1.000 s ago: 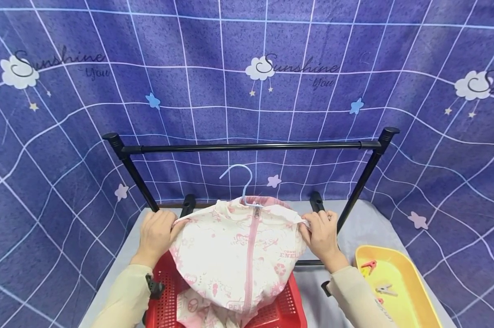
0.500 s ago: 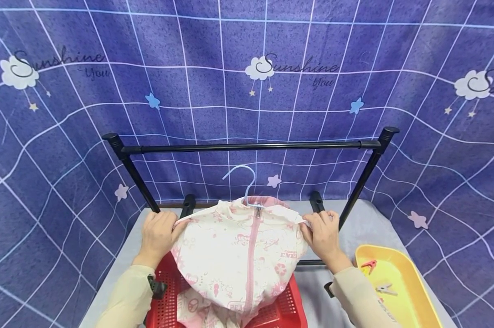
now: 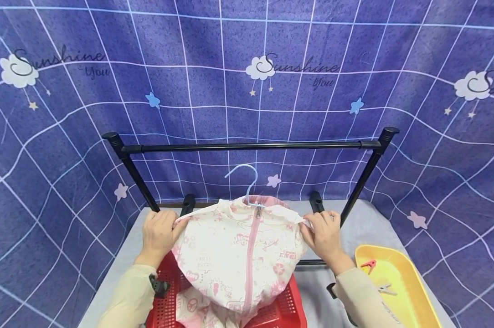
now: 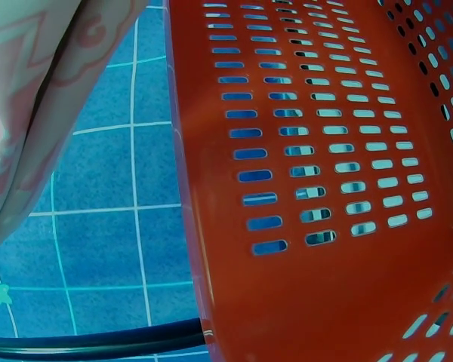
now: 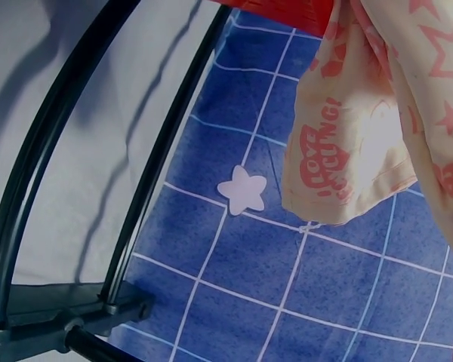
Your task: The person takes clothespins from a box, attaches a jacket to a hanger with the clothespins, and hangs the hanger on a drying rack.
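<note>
A white zip-up jacket (image 3: 226,255) with pink print hangs spread between both hands in the head view. Its left shoulder edge is pinched by my left hand (image 3: 158,233), and its right shoulder edge by my right hand (image 3: 324,232). From the collar rises the hook of a light blue clothes hanger (image 3: 253,182); the rest of the hanger is hidden inside the jacket. A sleeve (image 5: 328,151) dangles in the right wrist view. Jacket cloth (image 4: 30,90) fills the upper left of the left wrist view.
A black clothes rack (image 3: 247,146) stands behind the jacket. Below the jacket sits a red perforated basket (image 3: 292,305), also large in the left wrist view. At right lies a yellow tray (image 3: 411,291) holding several clothes pegs, one a grey peg (image 3: 386,289).
The hanger hook has shifted slightly to the right. Both hands keep their hold on the jacket's shoulders, with the forearms moved a little to the right.
</note>
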The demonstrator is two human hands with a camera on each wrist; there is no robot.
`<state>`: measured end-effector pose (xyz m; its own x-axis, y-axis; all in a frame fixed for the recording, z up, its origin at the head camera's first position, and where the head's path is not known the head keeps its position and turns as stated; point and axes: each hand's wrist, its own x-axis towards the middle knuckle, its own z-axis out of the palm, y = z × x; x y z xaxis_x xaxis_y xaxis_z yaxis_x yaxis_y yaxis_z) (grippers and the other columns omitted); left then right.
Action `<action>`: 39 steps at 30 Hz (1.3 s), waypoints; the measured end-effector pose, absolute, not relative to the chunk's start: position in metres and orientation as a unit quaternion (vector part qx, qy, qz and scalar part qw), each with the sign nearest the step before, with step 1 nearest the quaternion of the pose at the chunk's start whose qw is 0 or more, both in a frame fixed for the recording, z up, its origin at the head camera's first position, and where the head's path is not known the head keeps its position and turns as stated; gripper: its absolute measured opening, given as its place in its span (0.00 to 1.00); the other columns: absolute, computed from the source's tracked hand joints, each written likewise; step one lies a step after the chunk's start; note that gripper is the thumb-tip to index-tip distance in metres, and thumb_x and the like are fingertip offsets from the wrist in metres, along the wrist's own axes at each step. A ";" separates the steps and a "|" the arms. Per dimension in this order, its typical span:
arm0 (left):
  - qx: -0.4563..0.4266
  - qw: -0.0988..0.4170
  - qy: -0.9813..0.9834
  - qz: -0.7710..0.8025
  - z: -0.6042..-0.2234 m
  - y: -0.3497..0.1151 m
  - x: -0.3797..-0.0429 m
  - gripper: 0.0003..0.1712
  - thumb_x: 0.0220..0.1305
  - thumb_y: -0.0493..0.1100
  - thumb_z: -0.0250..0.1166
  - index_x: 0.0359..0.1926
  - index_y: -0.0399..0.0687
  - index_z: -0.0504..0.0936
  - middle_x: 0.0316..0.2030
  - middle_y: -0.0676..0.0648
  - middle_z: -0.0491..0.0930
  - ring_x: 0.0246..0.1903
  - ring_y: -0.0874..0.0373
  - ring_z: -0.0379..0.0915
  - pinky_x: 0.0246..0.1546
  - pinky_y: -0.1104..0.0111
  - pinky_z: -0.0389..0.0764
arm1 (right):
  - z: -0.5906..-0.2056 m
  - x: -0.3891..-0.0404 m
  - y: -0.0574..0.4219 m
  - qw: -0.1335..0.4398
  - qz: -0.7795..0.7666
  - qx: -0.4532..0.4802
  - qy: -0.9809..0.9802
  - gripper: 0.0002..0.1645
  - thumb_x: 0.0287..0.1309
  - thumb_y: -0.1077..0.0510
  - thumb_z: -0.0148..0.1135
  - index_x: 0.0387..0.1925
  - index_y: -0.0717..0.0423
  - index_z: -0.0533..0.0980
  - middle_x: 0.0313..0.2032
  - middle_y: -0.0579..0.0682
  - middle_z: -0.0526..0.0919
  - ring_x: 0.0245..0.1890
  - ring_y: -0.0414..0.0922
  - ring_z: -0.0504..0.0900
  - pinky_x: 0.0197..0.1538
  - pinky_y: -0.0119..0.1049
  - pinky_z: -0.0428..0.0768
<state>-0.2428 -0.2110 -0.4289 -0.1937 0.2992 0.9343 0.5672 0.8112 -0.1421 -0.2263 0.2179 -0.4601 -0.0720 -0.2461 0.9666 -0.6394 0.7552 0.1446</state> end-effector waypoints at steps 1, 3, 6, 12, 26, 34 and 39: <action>-0.282 0.566 -0.765 -0.119 -0.429 -0.211 -0.242 0.33 0.75 0.62 0.48 0.21 0.42 0.63 0.15 0.48 0.60 0.15 0.54 0.54 0.23 0.59 0.56 | -0.460 -0.225 0.218 0.604 0.164 0.310 -0.716 0.15 0.66 0.54 0.56 0.33 0.64 0.76 0.24 0.52 0.76 0.22 0.52 0.70 0.37 0.56 0.64; -0.279 0.562 -0.769 -0.121 -0.429 -0.211 -0.241 0.33 0.75 0.63 0.48 0.21 0.42 0.63 0.15 0.48 0.60 0.15 0.54 0.54 0.23 0.59 0.55 | -0.460 -0.224 0.219 0.600 0.168 0.309 -0.718 0.15 0.65 0.53 0.56 0.33 0.64 0.76 0.24 0.52 0.76 0.23 0.52 0.70 0.37 0.56 0.64; -0.277 0.558 -0.773 -0.121 -0.428 -0.211 -0.240 0.33 0.75 0.63 0.48 0.22 0.42 0.63 0.15 0.48 0.61 0.16 0.54 0.54 0.24 0.59 0.55 | -0.459 -0.221 0.220 0.599 0.176 0.310 -0.717 0.16 0.65 0.53 0.56 0.32 0.64 0.77 0.25 0.52 0.77 0.23 0.52 0.71 0.37 0.56 0.64; -0.273 0.549 -0.780 -0.124 -0.427 -0.210 -0.237 0.33 0.75 0.63 0.48 0.22 0.42 0.64 0.16 0.47 0.61 0.16 0.53 0.54 0.25 0.59 0.55 | -0.457 -0.215 0.228 0.590 0.198 0.316 -0.716 0.19 0.63 0.51 0.57 0.33 0.65 0.77 0.27 0.55 0.78 0.24 0.53 0.72 0.37 0.56 0.61; -0.266 0.535 -0.792 -0.124 -0.426 -0.210 -0.237 0.33 0.75 0.64 0.47 0.23 0.42 0.65 0.16 0.46 0.62 0.17 0.52 0.57 0.26 0.58 0.56 | -0.454 -0.200 0.273 0.602 0.195 0.284 -0.720 0.22 0.64 0.50 0.56 0.32 0.69 0.75 0.25 0.59 0.76 0.24 0.57 0.71 0.35 0.57 0.58; -0.264 0.539 -0.790 -0.125 -0.429 -0.212 -0.238 0.32 0.75 0.63 0.48 0.24 0.41 0.65 0.16 0.46 0.63 0.16 0.51 0.58 0.25 0.58 0.56 | -0.457 -0.192 0.303 0.595 0.166 0.261 -0.742 0.22 0.65 0.50 0.55 0.32 0.69 0.75 0.24 0.60 0.75 0.24 0.60 0.72 0.35 0.57 0.59; -0.263 0.538 -0.792 -0.120 -0.428 -0.213 -0.238 0.32 0.76 0.62 0.47 0.23 0.41 0.64 0.16 0.46 0.63 0.16 0.51 0.58 0.25 0.58 0.56 | -0.456 -0.190 0.318 0.600 0.145 0.255 -0.744 0.22 0.64 0.50 0.55 0.32 0.69 0.75 0.24 0.60 0.75 0.23 0.60 0.72 0.35 0.59 0.58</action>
